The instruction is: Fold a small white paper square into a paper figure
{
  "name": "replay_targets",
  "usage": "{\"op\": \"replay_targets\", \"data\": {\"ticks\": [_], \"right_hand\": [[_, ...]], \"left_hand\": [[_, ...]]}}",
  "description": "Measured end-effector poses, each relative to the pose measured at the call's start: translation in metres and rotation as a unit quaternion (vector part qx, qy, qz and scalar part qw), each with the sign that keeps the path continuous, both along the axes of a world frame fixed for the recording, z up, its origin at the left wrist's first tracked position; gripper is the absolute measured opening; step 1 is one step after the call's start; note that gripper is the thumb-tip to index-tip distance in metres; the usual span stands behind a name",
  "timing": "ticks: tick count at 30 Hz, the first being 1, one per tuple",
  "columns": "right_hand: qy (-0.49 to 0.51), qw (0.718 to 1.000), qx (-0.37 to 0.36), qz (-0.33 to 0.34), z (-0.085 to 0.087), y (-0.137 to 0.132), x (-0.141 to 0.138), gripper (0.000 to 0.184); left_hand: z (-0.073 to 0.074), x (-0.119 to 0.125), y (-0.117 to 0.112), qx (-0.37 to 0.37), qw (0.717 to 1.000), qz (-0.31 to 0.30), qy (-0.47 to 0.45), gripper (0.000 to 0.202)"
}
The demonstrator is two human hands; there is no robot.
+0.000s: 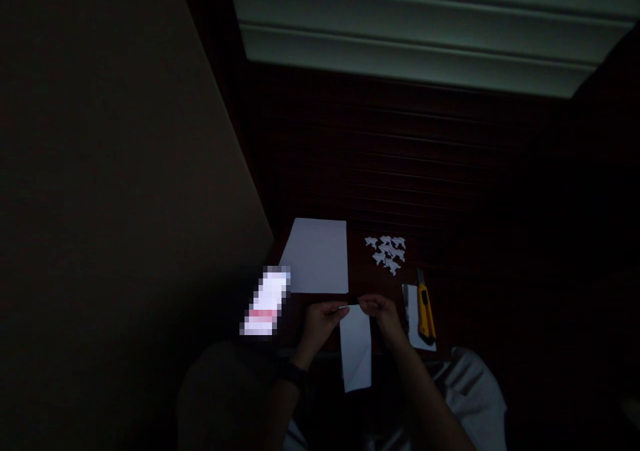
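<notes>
Between both hands hangs a narrow rectangular sheet of white paper [356, 351], with a faint diagonal crease near its lower end. My left hand [320, 321] pinches its top left corner between thumb and fingers. At the top right corner, my right hand [383, 314] is closed on the same sheet. Just beyond the left hand lies a larger white sheet or stack of paper [320, 258]. Several small folded paper figures [387, 251] sit grouped beyond the right hand. The dim light hides finer finger detail.
A yellow and black utility knife [426, 314] rests on a small piece of white paper [414, 318] at the table's right. At the left is a bright, pixelated screen [266, 301]. A wall [125, 138] stands left, and a slatted shutter [400, 31] rises behind the dark table.
</notes>
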State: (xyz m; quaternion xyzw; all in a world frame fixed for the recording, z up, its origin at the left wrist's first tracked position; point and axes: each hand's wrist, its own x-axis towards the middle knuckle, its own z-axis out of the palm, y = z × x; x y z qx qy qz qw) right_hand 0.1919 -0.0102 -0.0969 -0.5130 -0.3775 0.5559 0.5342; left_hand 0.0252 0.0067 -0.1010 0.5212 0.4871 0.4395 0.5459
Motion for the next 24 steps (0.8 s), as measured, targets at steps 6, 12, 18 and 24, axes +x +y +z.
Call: {"op": "replay_targets", "data": {"ticks": [6,12,18,24], "right_hand": [[0.007,1.0,-0.011,0.006,0.001,0.001,0.0,0.03],[-0.047,0.999,0.002,0.004,0.006,0.0,-0.003,0.039],[-0.125,0.992,0.01,0.017,0.002,0.002,-0.006,0.037],[-0.099,0.995,-0.006,0.009,-0.004,0.003,-0.005,0.038]], "left_hand": [[-0.001,0.0,0.001,0.003,1.0,0.003,0.01,0.029],[-0.005,-0.004,0.004,0.009,1.0,0.025,0.004,0.029],[-0.006,-0.004,0.004,-0.016,0.999,0.049,-0.014,0.035],[-0.007,-0.003,0.004,-0.01,0.999,0.048,-0.019,0.034]]}}
